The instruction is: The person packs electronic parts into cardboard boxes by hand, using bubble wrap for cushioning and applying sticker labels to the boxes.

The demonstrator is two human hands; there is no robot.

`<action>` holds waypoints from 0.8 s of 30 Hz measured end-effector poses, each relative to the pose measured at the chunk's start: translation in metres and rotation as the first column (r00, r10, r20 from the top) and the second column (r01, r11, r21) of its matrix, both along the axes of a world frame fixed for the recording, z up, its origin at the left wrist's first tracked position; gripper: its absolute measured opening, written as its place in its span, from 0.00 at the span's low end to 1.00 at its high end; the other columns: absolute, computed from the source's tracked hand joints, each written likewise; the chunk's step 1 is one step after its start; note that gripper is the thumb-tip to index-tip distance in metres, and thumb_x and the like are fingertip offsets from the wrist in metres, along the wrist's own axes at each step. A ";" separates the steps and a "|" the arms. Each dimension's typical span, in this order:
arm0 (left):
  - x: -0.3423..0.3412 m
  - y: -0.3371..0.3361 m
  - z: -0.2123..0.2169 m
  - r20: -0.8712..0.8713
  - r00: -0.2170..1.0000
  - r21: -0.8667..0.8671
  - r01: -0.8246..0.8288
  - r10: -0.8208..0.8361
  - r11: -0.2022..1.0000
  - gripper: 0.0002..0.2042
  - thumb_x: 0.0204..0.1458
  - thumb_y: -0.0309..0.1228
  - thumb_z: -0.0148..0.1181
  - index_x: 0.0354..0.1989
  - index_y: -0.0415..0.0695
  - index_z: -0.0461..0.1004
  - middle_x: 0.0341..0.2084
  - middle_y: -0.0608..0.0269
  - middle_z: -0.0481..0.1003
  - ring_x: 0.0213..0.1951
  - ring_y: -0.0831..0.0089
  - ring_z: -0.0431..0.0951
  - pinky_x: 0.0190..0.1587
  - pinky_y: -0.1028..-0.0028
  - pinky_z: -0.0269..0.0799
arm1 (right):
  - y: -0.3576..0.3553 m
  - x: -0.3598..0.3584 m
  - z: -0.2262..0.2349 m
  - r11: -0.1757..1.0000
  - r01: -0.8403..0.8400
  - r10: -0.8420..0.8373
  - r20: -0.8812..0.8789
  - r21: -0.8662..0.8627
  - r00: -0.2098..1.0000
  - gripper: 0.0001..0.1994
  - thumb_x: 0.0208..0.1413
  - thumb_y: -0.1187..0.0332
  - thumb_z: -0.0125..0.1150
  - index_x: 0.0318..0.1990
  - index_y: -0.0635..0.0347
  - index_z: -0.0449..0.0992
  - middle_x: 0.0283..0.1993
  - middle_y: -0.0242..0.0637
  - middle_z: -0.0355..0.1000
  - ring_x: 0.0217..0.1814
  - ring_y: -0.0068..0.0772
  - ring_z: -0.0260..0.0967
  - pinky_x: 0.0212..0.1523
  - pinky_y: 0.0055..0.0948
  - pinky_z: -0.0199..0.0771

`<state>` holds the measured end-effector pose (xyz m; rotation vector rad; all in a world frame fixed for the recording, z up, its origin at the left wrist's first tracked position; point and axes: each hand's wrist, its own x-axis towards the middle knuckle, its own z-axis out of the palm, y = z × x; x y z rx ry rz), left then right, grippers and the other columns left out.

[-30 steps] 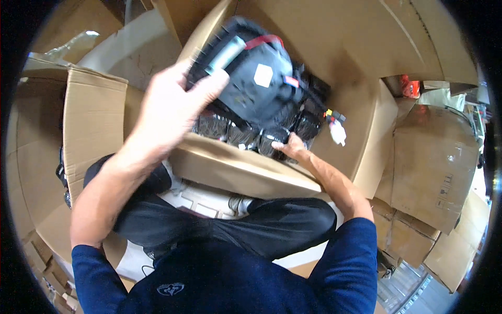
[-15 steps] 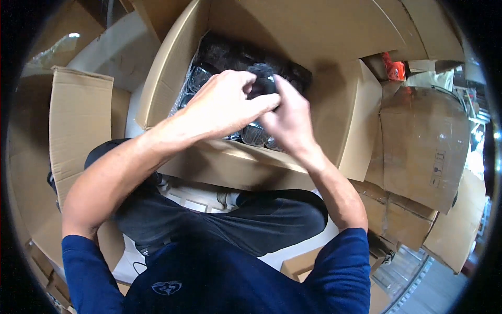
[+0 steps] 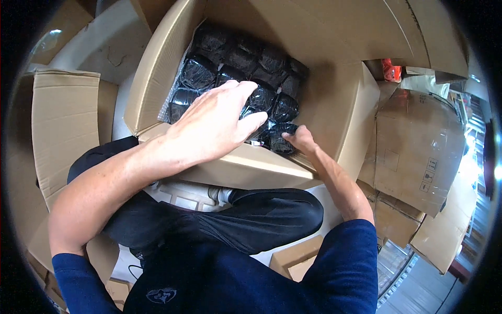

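Observation:
A big open cardboard box (image 3: pixel 251 170) stands in front of me. Inside it, several black rounded bundles (image 3: pixel 198 71) in shiny clear wrap sit side by side in rows. My left hand (image 3: pixel 222 118) hovers over the near bundles, fingers stretched out and thumb apart, with nothing in it. At the box's near right corner my right hand (image 3: pixel 302 139) grips the edge of a black wrapped bundle (image 3: pixel 282 139), thumb on its top. The fingers behind that bundle are partly hidden. What is inside the wrapping cannot be made out.
Bubble wrap (image 3: pixel 168 104) lines the box's left wall. A taped carton (image 3: pixel 415 149) stands to the right, below a red package (image 3: pixel 391 70). An upright cardboard flap (image 3: pixel 65 131) rises at the left. A small open box (image 3: pixel 293 259) lies beside my right knee.
My hands were together over the box around a black thing. They have parted: the right went down to the near right corner with a bundle, while the left opened.

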<state>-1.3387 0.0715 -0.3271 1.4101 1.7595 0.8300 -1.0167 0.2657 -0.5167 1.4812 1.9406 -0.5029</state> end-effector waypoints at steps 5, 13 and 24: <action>-0.001 -0.006 0.000 -0.051 0.994 -0.038 0.099 -0.101 0.994 0.26 0.59 0.39 0.61 0.60 0.32 0.69 0.52 0.41 0.74 0.52 0.48 0.77 0.58 0.59 0.72 | -0.005 -0.007 0.012 0.911 -0.411 0.394 0.246 0.019 0.885 0.38 0.46 0.42 0.75 0.51 0.71 0.77 0.51 0.54 0.78 0.55 0.50 0.77 0.53 0.42 0.79; 0.068 0.063 -0.102 -0.200 0.669 -0.187 0.691 -0.716 0.698 0.25 0.58 0.39 0.61 0.59 0.35 0.68 0.54 0.39 0.70 0.59 0.46 0.71 0.61 0.56 0.68 | 0.018 -0.021 0.021 0.908 -0.383 0.407 0.140 -0.167 0.903 0.33 0.53 0.36 0.64 0.41 0.65 0.84 0.48 0.52 0.79 0.51 0.48 0.79 0.53 0.42 0.78; 0.056 0.038 -0.255 -0.609 0.381 -0.364 0.644 -0.695 0.672 0.44 0.51 0.51 0.66 0.65 0.26 0.59 0.62 0.35 0.65 0.68 0.47 0.63 0.66 0.54 0.60 | 0.026 -0.044 0.015 0.870 -0.121 0.218 0.153 -0.477 0.964 0.36 0.64 0.38 0.52 0.48 0.73 0.80 0.48 0.57 0.79 0.47 0.51 0.81 0.52 0.44 0.79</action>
